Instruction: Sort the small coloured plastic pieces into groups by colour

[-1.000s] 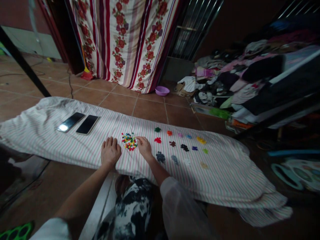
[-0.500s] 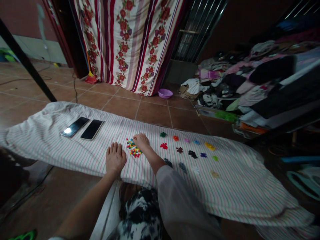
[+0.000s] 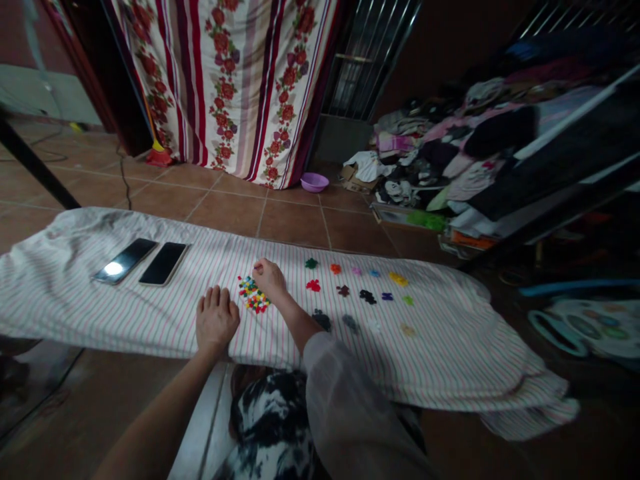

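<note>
My left hand [image 3: 217,318] lies flat, palm down, on the striped cloth [image 3: 205,250], left of a mixed pile of small coloured pieces [image 3: 254,297]. Over the pile's far right edge, my right hand [image 3: 270,277] has thumb and fingers pinched together; what lies between the tips is too small to make out. To the right, small single-colour heaps stand in rough rows, among them a green heap [image 3: 311,264], a red heap [image 3: 313,285], a black heap [image 3: 367,296], a yellow heap [image 3: 399,279] and a dark grey heap [image 3: 321,320].
Two phones, one with a bright reflection [image 3: 125,261] and one dark [image 3: 164,263], lie on the cloth at left. Beyond it are a floral curtain [image 3: 250,87], a purple basin [image 3: 315,182] and a broom [image 3: 159,155]. Clothes [image 3: 480,133] are heaped at the right.
The view has turned slightly right, so everything sits further left. My right hand has lifted a little at the pile, fingertips still pinched. My left hand stays flat on the cloth.
</note>
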A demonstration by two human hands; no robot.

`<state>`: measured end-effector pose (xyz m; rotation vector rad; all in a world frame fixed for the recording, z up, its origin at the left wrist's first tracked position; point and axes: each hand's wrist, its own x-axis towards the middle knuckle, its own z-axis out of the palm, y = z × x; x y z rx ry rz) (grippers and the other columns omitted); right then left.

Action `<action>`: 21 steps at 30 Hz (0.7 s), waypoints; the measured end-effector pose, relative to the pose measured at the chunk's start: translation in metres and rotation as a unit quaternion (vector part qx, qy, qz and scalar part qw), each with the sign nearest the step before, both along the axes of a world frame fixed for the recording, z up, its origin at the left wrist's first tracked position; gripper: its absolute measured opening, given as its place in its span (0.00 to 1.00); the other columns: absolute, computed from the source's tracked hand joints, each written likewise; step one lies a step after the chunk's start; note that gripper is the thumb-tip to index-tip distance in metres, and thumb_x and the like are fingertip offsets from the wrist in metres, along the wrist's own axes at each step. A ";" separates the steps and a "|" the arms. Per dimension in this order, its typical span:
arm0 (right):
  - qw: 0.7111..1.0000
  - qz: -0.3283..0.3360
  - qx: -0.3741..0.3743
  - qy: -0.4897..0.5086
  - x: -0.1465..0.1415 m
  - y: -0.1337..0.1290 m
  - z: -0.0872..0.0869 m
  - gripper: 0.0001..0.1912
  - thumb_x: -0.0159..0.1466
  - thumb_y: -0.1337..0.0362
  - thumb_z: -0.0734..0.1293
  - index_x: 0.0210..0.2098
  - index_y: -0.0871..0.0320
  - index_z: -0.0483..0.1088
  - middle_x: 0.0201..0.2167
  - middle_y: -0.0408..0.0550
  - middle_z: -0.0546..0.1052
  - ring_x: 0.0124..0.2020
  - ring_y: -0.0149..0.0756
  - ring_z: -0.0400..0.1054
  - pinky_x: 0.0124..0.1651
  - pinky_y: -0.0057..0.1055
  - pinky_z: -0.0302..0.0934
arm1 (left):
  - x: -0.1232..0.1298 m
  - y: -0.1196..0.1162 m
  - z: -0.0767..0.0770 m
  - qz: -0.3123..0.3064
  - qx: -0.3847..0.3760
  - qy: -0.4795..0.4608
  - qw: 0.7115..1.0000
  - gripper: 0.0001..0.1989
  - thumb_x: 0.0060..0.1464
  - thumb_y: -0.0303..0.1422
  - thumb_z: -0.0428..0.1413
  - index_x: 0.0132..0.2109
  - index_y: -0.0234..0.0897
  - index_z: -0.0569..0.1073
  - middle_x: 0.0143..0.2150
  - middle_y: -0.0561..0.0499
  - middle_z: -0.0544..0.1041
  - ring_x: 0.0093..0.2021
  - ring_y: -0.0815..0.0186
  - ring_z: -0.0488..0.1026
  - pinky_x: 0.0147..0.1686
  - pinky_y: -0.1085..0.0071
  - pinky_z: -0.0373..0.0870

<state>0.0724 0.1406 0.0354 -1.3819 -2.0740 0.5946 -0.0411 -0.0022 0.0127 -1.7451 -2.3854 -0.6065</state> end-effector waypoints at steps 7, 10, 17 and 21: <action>0.995 -0.054 -0.031 0.077 0.045 -0.013 -0.001 0.04 0.60 0.67 0.66 0.35 0.53 0.72 0.33 0.41 0.79 0.35 0.33 0.73 0.41 0.28 0.65 | 0.000 -0.001 -0.002 0.007 0.008 0.037 0.999 0.24 0.62 0.35 0.42 0.59 0.29 0.70 0.63 0.35 0.70 0.66 0.49 0.63 0.64 0.52 0.56; 0.993 -0.069 -0.026 0.092 0.071 -0.019 -0.002 0.04 0.60 0.66 0.65 0.35 0.52 0.72 0.32 0.41 0.79 0.35 0.34 0.73 0.41 0.29 0.66 | 0.000 -0.001 -0.001 0.009 0.005 0.036 0.999 0.24 0.62 0.35 0.42 0.59 0.30 0.70 0.63 0.36 0.70 0.66 0.50 0.63 0.64 0.52 0.56; 0.985 -0.081 -0.033 0.150 0.142 -0.024 -0.007 0.08 0.61 0.60 0.63 0.37 0.53 0.72 0.31 0.42 0.79 0.35 0.35 0.74 0.41 0.31 0.67 | 0.001 -0.003 0.004 0.006 -0.012 0.026 1.000 0.25 0.62 0.35 0.41 0.59 0.28 0.70 0.63 0.33 0.69 0.66 0.48 0.62 0.64 0.51 0.55; 0.977 -0.123 -0.030 0.171 0.189 -0.033 -0.007 0.10 0.60 0.58 0.63 0.36 0.54 0.73 0.30 0.43 0.78 0.34 0.35 0.73 0.40 0.31 0.67 | 0.002 -0.003 0.005 0.007 -0.012 0.034 0.999 0.25 0.62 0.35 0.40 0.59 0.29 0.70 0.63 0.34 0.69 0.66 0.49 0.62 0.64 0.52 0.56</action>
